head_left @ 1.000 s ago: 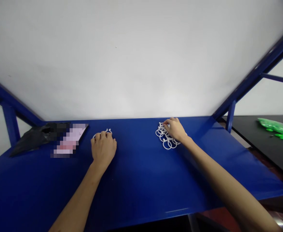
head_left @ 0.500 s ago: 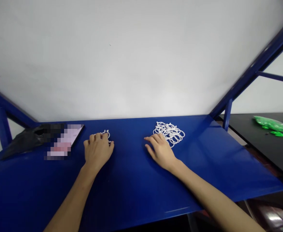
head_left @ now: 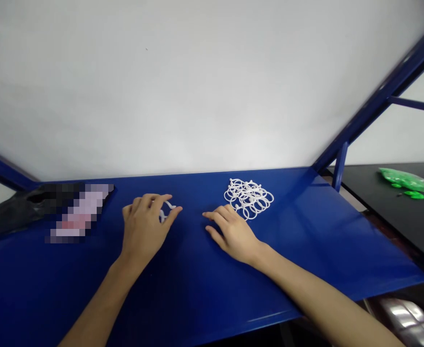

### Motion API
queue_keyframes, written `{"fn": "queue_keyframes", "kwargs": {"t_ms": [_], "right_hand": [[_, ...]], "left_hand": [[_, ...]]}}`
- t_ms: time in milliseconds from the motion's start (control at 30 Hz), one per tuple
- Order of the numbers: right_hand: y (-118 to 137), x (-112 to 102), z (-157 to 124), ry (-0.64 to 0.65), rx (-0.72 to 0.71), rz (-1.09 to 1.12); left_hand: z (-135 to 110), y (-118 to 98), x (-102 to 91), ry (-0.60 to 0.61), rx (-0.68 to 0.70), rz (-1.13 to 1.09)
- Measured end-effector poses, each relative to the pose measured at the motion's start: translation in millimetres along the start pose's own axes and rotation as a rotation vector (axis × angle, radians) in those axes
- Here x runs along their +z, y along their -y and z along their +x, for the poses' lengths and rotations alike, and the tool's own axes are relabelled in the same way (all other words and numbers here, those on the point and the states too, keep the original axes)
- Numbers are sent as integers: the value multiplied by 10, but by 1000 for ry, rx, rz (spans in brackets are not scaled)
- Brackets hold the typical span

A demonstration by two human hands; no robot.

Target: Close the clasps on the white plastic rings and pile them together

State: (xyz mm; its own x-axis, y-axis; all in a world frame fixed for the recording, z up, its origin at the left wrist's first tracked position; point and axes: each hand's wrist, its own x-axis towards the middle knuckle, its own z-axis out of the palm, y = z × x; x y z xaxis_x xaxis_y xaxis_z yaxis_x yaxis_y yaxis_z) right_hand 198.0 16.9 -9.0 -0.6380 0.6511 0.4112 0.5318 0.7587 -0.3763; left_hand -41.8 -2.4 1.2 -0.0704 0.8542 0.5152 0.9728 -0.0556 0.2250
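My left hand (head_left: 144,227) lies on the blue table (head_left: 197,279) with its fingers spread over a small white ring (head_left: 166,212) that shows between them. My right hand (head_left: 231,232) rests flat and open on the table, just in front of and to the left of a pile of several white plastic rings (head_left: 248,198). It holds nothing and is a little apart from the pile.
A black bag (head_left: 12,212) and a blurred flat item (head_left: 77,212) lie at the table's left end. Blue frame bars (head_left: 378,96) rise at the right. A black table (head_left: 396,202) beyond carries green parts (head_left: 407,182). A white wall stands behind.
My right hand left the ring pile and drew back left to lie flat on the table. My left hand spread its fingers over the small ring. The view shifted slightly.
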Motion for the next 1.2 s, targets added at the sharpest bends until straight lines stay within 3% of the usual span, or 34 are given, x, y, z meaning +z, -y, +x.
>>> {"fn": "queue_keyframes", "kwargs": {"t_ms": [200,400,567,700,833,1000,1100,1200], "right_hand": [[60,63,-27,71,10,189],[26,167,-32,-17,96,407],[-26,203,-24,-108,164,430],[-26,191,-22,-180,174,445],[-43,151,-13,-245,145,436],[-103,88,-9,-166,30,328],[-126,76,-13,-86,32,266],[-126,82,-12,-89,56,278]], "left_hand": [[-76,-186,85,158,26,-542],[-136,-328,142,381,-45,-776],[-109,-315,109,467,-146,-863],[-116,-299,112,475,-127,-830],[-156,-294,167,439,31,-633],[-148,-228,222,306,131,-532],[-117,-137,224,187,167,-439],[-90,-59,206,151,183,-221]]}}
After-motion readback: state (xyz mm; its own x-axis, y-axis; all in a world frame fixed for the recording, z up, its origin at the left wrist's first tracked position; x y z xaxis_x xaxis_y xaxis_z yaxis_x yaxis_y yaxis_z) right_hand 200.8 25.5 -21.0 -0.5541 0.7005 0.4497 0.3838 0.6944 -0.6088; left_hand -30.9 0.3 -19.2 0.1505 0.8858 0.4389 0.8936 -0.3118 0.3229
